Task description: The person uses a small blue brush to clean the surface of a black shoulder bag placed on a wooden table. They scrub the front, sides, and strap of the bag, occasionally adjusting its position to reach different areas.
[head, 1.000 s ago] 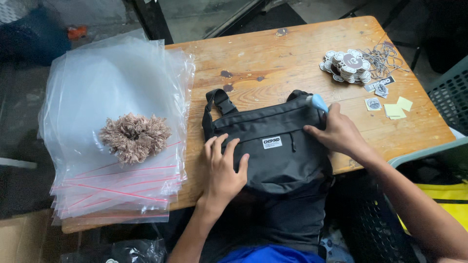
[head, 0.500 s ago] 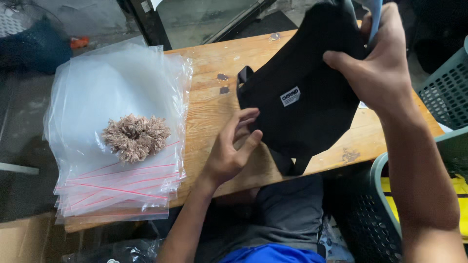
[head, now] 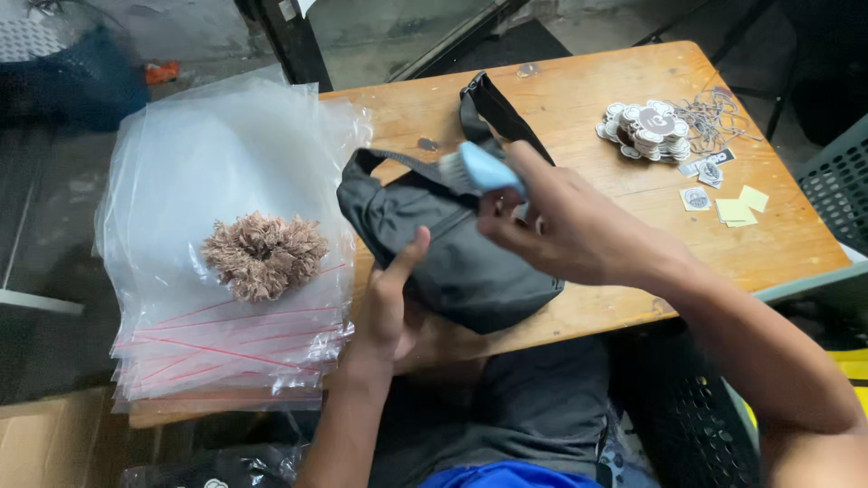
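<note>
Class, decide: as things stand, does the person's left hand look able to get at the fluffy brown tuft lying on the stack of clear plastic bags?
Probably yes. The left hand grips the black fabric bag, but the fluffy brown tuft lies uncovered beside it on the clear plastic bags, nothing between.

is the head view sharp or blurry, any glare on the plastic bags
Head view: right hand and blue brush slightly motion-blurred; black bag dark, little detail; stack of clear plastic bags shows soft whitish sheen, no harsh glare; light is flat and even.
</note>
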